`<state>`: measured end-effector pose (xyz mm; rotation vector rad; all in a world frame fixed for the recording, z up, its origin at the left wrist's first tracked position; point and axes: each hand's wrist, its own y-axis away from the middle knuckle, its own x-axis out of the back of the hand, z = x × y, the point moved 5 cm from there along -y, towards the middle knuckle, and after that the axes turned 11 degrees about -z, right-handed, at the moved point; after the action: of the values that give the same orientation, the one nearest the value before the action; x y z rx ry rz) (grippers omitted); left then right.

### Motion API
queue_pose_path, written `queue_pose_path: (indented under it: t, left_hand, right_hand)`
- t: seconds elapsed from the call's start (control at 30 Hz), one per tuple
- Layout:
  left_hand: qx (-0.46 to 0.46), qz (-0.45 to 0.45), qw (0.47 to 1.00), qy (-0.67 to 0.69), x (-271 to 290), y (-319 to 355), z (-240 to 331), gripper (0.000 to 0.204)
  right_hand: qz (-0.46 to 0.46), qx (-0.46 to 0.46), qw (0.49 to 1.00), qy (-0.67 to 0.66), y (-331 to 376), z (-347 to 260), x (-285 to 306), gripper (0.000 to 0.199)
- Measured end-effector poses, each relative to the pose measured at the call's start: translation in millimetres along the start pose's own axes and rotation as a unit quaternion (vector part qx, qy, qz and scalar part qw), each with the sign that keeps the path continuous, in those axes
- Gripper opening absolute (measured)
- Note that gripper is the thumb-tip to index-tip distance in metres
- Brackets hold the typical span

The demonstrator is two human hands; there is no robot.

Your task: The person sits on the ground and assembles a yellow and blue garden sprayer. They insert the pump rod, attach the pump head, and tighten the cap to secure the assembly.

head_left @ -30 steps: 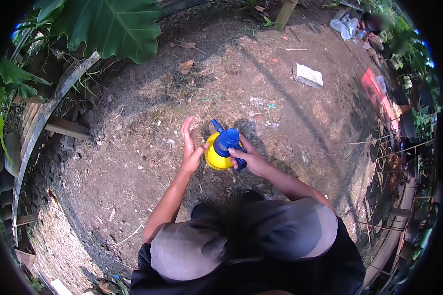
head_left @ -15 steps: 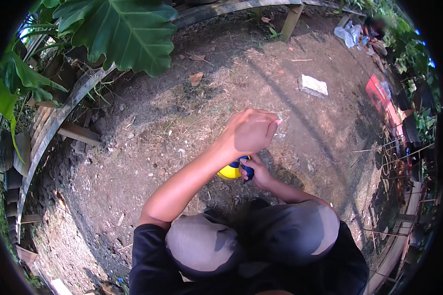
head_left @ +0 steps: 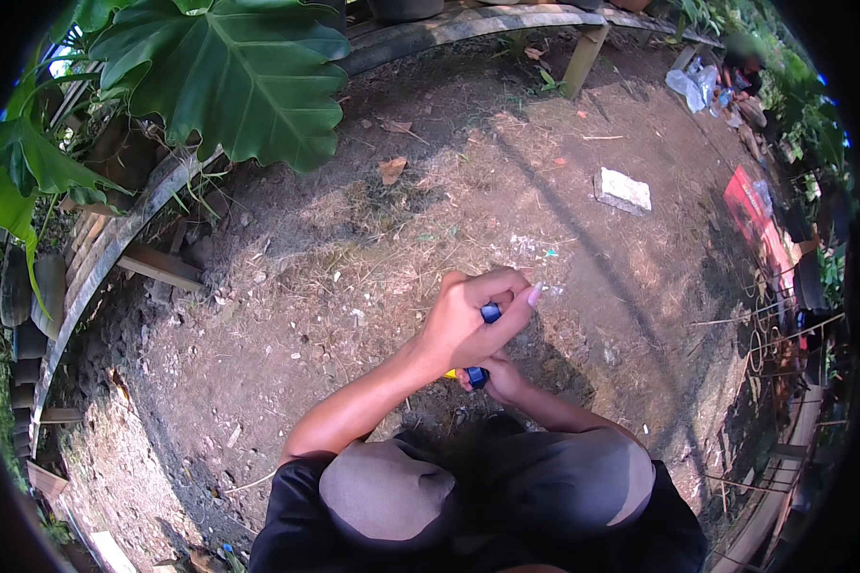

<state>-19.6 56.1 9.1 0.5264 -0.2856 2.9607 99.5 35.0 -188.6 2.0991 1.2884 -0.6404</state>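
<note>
In my right hand [head_left: 506, 380] is a yellow-and-blue object [head_left: 477, 378], held low in front of my knees. Its dark blue part shows between the fingers, with a little yellow beside it; most of it is hidden, so its exact kind is unclear. My left hand [head_left: 478, 312] is closed just above and beyond the right, fingers curled and thumb pointing away. A dark blue knob-like end [head_left: 490, 313] shows between that thumb and the fingers. Whether this end joins the part in my right hand is hidden.
A whitish block [head_left: 623, 190] lies on the bare soil ahead right. Large green leaves [head_left: 229, 81] hang at upper left. A curved plank edge [head_left: 115, 258] borders the left. Red sheeting [head_left: 760, 224] lies at right. Another person [head_left: 741, 72] is far off at upper right.
My left hand has come down and nearer, from above the object to closed on its blue end. The right hand still holds the object, and less yellow shows.
</note>
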Motion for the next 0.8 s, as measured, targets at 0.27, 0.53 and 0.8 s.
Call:
queue_pose_path:
  t: [0.27,0.53,0.8]
  left_hand:
    - [-0.072,0.049,0.913,-0.399,-40,12,-69,0.030]
    - [0.121,-0.056,0.990,0.037,-8,4,-23,0.024]
    - [-0.076,0.122,0.932,-0.334,-36,15,-82,0.028]
  right_hand:
    - [-0.010,-0.010,1.000,0.009,-6,9,10,0.022]
    - [0.000,0.015,1.000,-0.007,-9,1,0,0.039]
    - [0.004,-0.012,0.999,-0.033,0,16,0,0.026]
